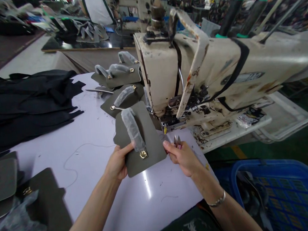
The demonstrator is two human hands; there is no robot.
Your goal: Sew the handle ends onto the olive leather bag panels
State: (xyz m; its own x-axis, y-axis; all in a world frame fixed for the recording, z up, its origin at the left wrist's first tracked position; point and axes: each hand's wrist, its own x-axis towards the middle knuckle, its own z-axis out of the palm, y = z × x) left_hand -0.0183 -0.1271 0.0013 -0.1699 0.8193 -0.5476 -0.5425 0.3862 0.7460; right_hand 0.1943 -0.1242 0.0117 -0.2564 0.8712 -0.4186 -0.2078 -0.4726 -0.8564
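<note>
My left hand point(118, 162) grips the lower left edge of a grey-green leather panel point(150, 140) that carries a plastic-wrapped handle strap point(132, 128) and a gold buckle point(143, 154). My right hand point(182, 156) pinches the panel's right edge and also holds small thread snips point(177, 141), their tips pointing up. The panel is lifted just in front of the needle area of a worn cream sewing machine point(219, 75).
More finished panels with wrapped handles point(119, 75) trail behind the machine. A pile of black fabric point(23, 103) lies at the left, further grey panels point(41, 204) at the lower left. A blue plastic crate point(280, 191) stands at the lower right. The white table point(92, 141) spreads under everything.
</note>
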